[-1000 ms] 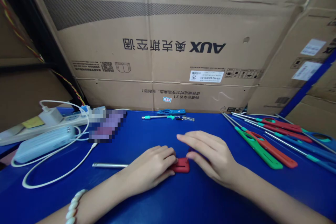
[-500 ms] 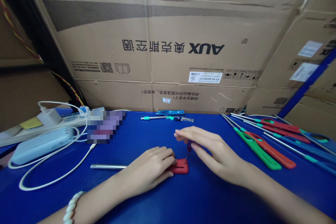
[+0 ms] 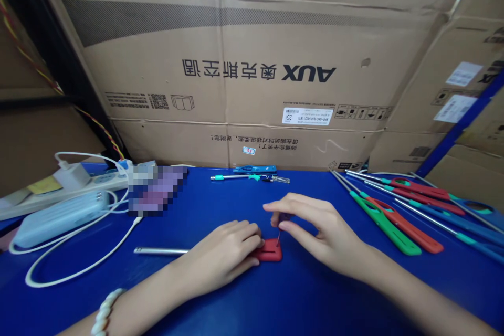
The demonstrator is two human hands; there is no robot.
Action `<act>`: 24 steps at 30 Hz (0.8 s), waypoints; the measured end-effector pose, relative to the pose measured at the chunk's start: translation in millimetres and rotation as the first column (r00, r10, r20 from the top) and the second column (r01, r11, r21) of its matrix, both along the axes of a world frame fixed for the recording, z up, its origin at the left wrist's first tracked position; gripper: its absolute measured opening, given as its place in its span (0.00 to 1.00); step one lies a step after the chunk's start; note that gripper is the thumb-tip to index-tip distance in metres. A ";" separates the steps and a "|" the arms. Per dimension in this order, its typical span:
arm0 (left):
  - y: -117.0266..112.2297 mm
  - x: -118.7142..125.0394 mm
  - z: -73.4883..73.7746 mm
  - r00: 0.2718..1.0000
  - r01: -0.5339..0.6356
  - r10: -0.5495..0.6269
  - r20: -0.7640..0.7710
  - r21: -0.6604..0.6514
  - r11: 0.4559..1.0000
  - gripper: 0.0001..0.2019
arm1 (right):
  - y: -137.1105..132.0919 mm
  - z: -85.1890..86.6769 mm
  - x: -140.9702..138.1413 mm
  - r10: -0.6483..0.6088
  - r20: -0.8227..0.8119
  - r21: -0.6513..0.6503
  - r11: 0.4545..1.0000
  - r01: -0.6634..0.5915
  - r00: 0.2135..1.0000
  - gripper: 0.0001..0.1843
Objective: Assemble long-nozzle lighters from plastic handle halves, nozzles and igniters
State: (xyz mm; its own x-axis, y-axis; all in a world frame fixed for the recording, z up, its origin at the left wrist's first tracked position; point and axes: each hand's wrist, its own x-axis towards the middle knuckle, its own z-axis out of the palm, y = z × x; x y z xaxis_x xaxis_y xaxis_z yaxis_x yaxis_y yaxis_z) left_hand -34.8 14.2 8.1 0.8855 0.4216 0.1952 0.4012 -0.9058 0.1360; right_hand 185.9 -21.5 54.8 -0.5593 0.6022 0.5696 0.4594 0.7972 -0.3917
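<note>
My left hand (image 3: 224, 252) lies curled over a red-handled tool (image 3: 271, 250) on the blue table (image 3: 244, 304), pressing it down; the tool's silver metal rod (image 3: 159, 251) sticks out to the left. My right hand (image 3: 315, 226) pinches a small screwdriver (image 3: 281, 227) held nearly upright, its thin tip touching the top of the red handle. A white bead bracelet (image 3: 103, 315) circles my left wrist.
Several long lighters with red, green and blue handles (image 3: 397, 220) lie at the right. A blue lighter and a small screwdriver (image 3: 252, 173) rest by the big cardboard boxes (image 3: 236, 63) at the back. A power strip (image 3: 59, 189), power bank (image 3: 59, 215) and white cable (image 3: 79, 268) occupy the left.
My right hand lifted off the red handle, stood the small screwdriver upright and brought its tip down onto the handle. My left hand stayed put.
</note>
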 end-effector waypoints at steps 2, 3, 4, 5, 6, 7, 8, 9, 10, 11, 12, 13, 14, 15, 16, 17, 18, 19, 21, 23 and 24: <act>0.0 -0.1 0.1 1.000 0.004 -0.004 -0.002 0.013 1.000 0.03 | 0.6 -6.5 -1.6 -0.052 0.006 0.103 0.993 0.051 0.999 0.08; 0.0 0.0 0.1 1.000 0.007 -0.007 -0.002 0.018 1.000 0.03 | 0.8 -9.6 -2.6 -0.083 0.015 0.178 0.981 0.079 0.996 0.06; 0.0 0.1 0.2 1.000 0.008 -0.008 0.000 0.023 1.000 0.03 | 0.7 -11.7 -3.6 -0.106 0.026 0.246 0.964 0.096 0.994 0.07; 0.0 0.2 0.2 1.000 0.009 -0.009 0.003 0.025 1.000 0.03 | 0.5 -12.6 -4.3 -0.118 0.034 0.291 0.951 0.103 0.992 0.08; -0.1 0.3 0.2 1.000 0.009 -0.009 0.006 0.023 1.000 0.02 | 0.0 -12.0 -4.8 -0.116 0.035 0.298 0.949 0.101 0.993 0.09; -0.3 0.4 0.3 1.000 0.008 -0.008 0.007 0.019 1.000 0.02 | -0.4 -10.3 -4.8 -0.099 0.029 0.265 0.960 0.088 0.995 0.11; -0.4 0.5 0.4 1.000 0.007 -0.007 0.009 0.015 1.000 0.02 | -0.7 -7.9 -4.5 -0.068 0.017 0.200 0.978 0.063 0.998 0.13; -0.6 0.6 0.5 1.000 0.006 -0.006 0.012 0.012 1.000 0.02 | -0.7 -5.4 -3.7 -0.031 0.007 0.118 0.993 0.030 0.999 0.15; -0.7 0.5 0.7 1.000 0.004 -0.004 0.013 0.011 1.000 0.03 | -0.4 -3.4 -2.8 -0.004 -0.006 0.041 0.999 0.004 1.000 0.18; -0.8 0.5 1.0 1.000 0.005 -0.005 0.010 0.009 1.000 0.03 | 0.2 -2.4 -1.7 0.008 -0.018 -0.010 1.000 -0.008 1.000 0.19; -0.9 0.4 1.3 1.000 0.007 -0.007 0.009 0.010 1.000 0.04 | 1.0 -2.6 -0.7 0.005 -0.028 -0.024 1.000 -0.006 1.000 0.18; -0.8 0.4 1.6 1.000 0.010 -0.010 0.009 0.012 1.000 0.04 | 1.7 -4.0 0.0 -0.013 -0.033 -0.005 1.000 0.012 0.999 0.16; -0.8 0.4 1.7 1.000 0.013 -0.013 0.009 0.016 1.000 0.04 | 2.3 -6.1 0.5 -0.042 -0.030 0.032 0.999 0.043 0.999 0.13; -0.6 0.4 1.8 1.000 0.015 -0.015 0.013 0.021 1.000 0.04 | 2.6 -8.5 0.6 -0.074 -0.025 0.082 0.994 0.076 0.997 0.10; -0.4 0.5 1.6 1.000 0.016 -0.017 0.018 0.028 0.999 0.03 | 2.5 -10.5 0.4 -0.100 -0.015 0.134 0.986 0.101 0.995 0.08; -0.1 0.5 1.3 1.000 0.016 -0.017 0.022 0.035 0.999 0.03 | 2.1 -11.8 0.0 -0.114 -0.003 0.178 0.978 0.113 0.993 0.08; 0.1 0.5 0.8 1.000 0.014 -0.015 0.025 0.038 0.999 0.03 | 1.4 -12.1 -0.5 -0.117 0.006 0.194 0.974 0.114 0.993 0.09; 0.4 0.4 0.3 1.000 0.012 -0.013 0.024 0.035 0.999 0.02 | 0.6 -11.4 -0.9 -0.107 0.009 0.175 0.979 0.104 0.994 0.10; 0.7 0.2 -0.7 1.000 0.010 -0.010 0.014 0.017 1.000 0.03 | -0.3 -8.2 -1.4 -0.053 -0.011 0.063 0.997 0.054 0.999 0.14; 0.7 0.0 -1.0 1.000 0.009 -0.009 0.009 0.001 1.000 0.03 | 0.5 -6.1 -1.5 -0.003 -0.062 -0.061 0.998 0.000 0.998 0.19; 0.7 -0.1 -1.0 1.000 0.010 -0.010 0.006 -0.003 1.000 0.04 | 1.5 -6.4 -1.4 0.003 -0.087 -0.084 0.996 -0.011 0.996 0.19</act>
State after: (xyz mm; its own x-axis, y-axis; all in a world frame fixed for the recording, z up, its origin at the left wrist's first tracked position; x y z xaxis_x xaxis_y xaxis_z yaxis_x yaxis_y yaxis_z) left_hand -34.9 14.9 7.2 0.8883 0.4135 0.1996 0.3916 -0.9093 0.1410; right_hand 184.5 -20.0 48.4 -0.5143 0.6462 0.5638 0.4151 0.7629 -0.4957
